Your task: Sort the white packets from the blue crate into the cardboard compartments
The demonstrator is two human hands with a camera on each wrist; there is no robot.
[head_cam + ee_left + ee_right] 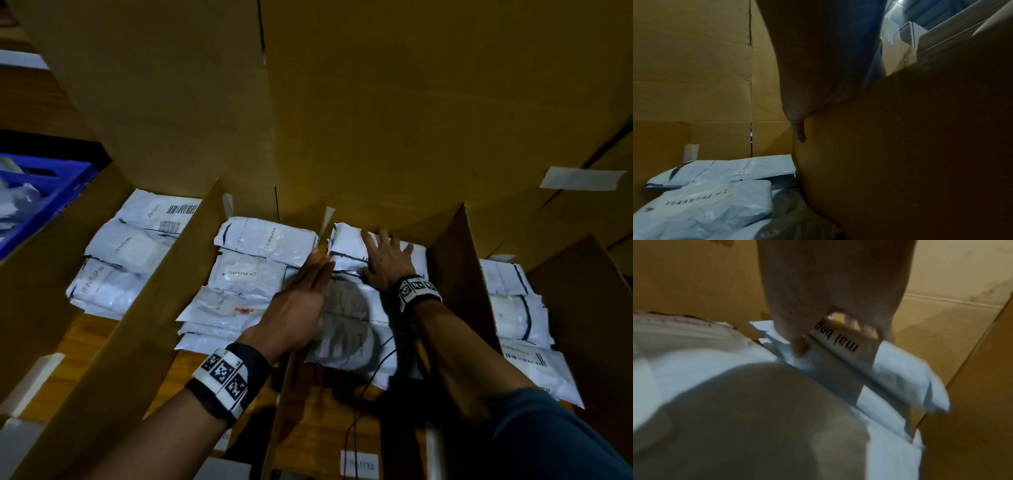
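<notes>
The white packet (346,246) at the back of the third cardboard compartment lies directly under my right hand (385,257). My fingers (370,241) are spread and laid flat over its top, while in the blurred right wrist view my thumb (799,347) curls against the packet's folded near edge (838,344); whether that grip truly pinches it, I cannot tell. More packets (352,329) are stacked beneath my right wrist and nearer to me in the same compartment.

Just left of that grip, my left hand (301,301) is held straight and edge-on, fingers together, pressed flat against the cardboard divider (322,222) that separates this compartment from the one to its left. It holds nothing. In the left wrist view my palm (818,65) lies along the divider wall (900,146).

Left of my left hand, the second compartment holds a pile of packets marked "IN PROGRESS" (246,270). Further left again is another pile (130,253), and beyond it the blue crate (44,192) with loose packets inside. To the right of my right hand, past another divider (455,260), a fourth pile (513,308) lies.
</notes>
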